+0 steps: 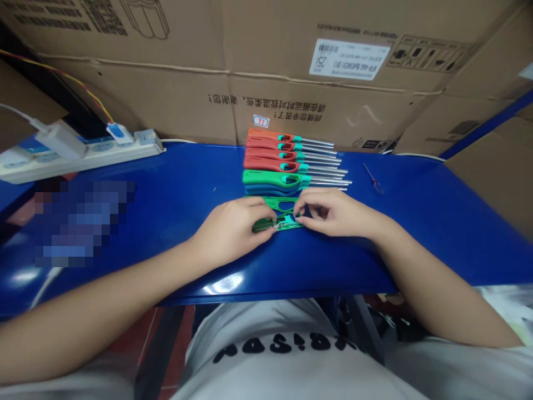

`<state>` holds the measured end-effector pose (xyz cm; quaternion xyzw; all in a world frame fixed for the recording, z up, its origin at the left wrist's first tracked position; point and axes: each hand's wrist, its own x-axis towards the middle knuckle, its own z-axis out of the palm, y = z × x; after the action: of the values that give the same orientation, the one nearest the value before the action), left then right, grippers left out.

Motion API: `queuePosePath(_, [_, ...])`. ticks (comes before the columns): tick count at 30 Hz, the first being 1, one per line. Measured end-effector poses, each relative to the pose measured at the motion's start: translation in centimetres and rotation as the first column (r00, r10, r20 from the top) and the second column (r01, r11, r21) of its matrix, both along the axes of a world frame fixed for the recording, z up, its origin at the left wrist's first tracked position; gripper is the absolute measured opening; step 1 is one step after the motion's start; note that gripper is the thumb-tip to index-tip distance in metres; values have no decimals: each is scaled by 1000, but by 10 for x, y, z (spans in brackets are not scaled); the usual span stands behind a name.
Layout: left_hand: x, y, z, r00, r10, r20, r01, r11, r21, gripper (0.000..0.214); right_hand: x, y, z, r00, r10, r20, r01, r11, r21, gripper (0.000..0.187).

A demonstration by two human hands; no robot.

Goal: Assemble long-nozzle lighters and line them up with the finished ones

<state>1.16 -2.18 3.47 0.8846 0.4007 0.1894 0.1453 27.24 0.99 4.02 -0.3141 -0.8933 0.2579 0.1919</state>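
Observation:
On the blue table, my left hand (233,228) grips the handle end of an opened green lighter body (263,224), whose inner parts show. Thumb and fingers of my right hand (328,212) pinch at its other end, by a turquoise trigger piece (288,219); whatever small part sits in that pinch is hidden. Just behind lies a green handle shell (275,203), partly covered by my fingers. Beyond it are stacked several long-nosed lighters: a green one (262,178), red ones (264,162) and an orange one (262,133), their metal tubes pointing right.
A small screwdriver (376,185) lies right of the lighters. Large cardboard boxes (175,94) wall off the table's back. At left sit a power strip (137,145) with plugs and a blurred-out object (83,222) with a white cable. A tiny pin (215,189) lies left of the stack.

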Motion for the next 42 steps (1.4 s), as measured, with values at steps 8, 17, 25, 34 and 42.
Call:
queuePosePath(8, [1,1,-6,995,-47,-87,54,995,86,18,-8,-3,-10,998,19,54,-25,993,111,14])
queuePosePath(17, [2,-1,-6,983,48,-179,-43,999,33,16,-32,-11,-30,969,-238,-58,242,969,58,12])
queuePosePath(25, [5,-1,-7,982,65,-178,-60,998,28,18,-36,-13,-29,947,-320,9,321,947,-22,12])
queuePosePath(34, [3,2,-7,991,44,-127,-47,999,-19,17,-36,-13,-29,934,-355,34,356,934,-41,13])
queuePosePath(42, [3,2,-5,986,57,-156,-60,998,-14,19,-37,-14,-30,939,-338,64,338,941,7,10])
